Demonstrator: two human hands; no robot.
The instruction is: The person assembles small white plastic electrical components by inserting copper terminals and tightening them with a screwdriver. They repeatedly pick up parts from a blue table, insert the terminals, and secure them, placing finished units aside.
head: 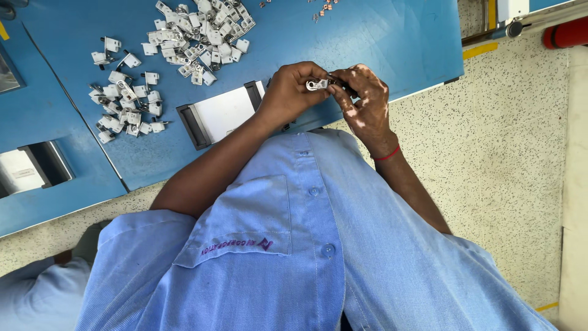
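A small metal part [317, 84] sits just above the middle of the frame, pinched between two hands over the near edge of a blue table [392, 37]. The part is shiny and silver, with small holes in it. The left hand [291, 92] grips it from the left side, with fingers curled around it and the thumb on top. The right hand [361, 98] comes in from the right, and its fingertips touch the part too. Something small and dark shows by the right fingers, but it is too hidden to tell what it is. A red band [387, 154] goes round the right wrist. Both arms run down to a light blue shirt [294, 257] that fills the bottom of the frame. Just left of the hands, a white card [223, 113] lies in a slot with black ends. In the upper left lies a pile [202, 37] of many more white and silver parts. A smaller bunch [125, 101] is spread out further left. On the right side, the floor [508, 153] is pale with dark specks.
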